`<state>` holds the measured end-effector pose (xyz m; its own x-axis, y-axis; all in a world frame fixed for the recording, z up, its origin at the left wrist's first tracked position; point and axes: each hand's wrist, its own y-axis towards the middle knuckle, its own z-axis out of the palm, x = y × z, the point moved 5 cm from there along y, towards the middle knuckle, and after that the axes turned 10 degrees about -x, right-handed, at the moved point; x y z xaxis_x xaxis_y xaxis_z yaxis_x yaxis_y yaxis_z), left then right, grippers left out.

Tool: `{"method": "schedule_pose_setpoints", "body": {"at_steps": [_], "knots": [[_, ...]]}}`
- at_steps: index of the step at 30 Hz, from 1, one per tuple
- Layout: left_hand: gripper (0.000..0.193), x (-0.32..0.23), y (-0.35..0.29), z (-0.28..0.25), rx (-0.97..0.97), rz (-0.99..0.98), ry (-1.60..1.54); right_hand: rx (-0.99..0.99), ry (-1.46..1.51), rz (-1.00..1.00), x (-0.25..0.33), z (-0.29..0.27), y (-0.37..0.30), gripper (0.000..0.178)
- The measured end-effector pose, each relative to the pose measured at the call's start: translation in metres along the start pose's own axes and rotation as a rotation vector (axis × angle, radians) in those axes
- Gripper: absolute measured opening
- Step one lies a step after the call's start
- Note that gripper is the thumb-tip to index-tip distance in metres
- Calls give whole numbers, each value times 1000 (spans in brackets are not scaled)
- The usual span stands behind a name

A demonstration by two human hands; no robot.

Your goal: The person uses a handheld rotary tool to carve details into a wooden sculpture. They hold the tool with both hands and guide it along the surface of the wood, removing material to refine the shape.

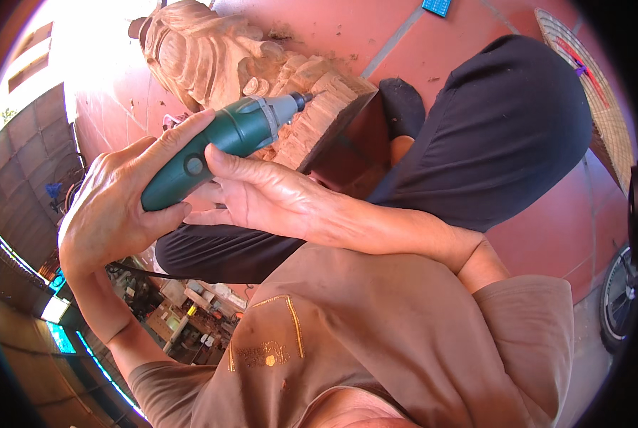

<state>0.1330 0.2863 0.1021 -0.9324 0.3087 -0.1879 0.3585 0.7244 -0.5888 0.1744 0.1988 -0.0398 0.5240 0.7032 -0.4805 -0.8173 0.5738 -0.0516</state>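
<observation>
A green rotary tool [228, 138] with a grey nose is held slantwise above my lap. My left hand [108, 203] wraps around its rear end, fingers along the top and thumb underneath. Reaching across from the right, my right hand [262, 192] presses its thumb against the tool's side near a round button; its other fingers are partly hidden below the body. The tool's dark tip points up and right, overlapping in view a carved wooden figure [190, 53] that lies on the floor with a rough block-like base [326, 107]. Whether the tip touches the wood I cannot tell.
My legs in dark trousers [504, 135] are bent around the carving. Wood crumbs dot the red tiled floor [340, 28]. A woven hat [597, 93] sits at the far right, above a wheel [619, 296]. A blue object [437, 7] lies at the top; cluttered items [183, 314] stand lower left.
</observation>
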Motion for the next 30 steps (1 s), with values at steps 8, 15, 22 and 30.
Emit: {"method": "schedule_pose_setpoints", "body": {"at_steps": [8, 15, 22, 30], "knots": [[91, -1, 20, 5, 113, -8, 11, -18, 92, 29, 7, -6, -8, 47], [89, -7, 33, 1, 155, 33, 20, -13, 186, 12, 14, 0, -12, 40], [89, -10, 49, 1, 186, 54, -17, 31, 199, -26, 22, 1, -12, 42], [89, -11, 56, 0, 223, 62, -24, 2, 257, -42, 21, -1, -10, 40]]}}
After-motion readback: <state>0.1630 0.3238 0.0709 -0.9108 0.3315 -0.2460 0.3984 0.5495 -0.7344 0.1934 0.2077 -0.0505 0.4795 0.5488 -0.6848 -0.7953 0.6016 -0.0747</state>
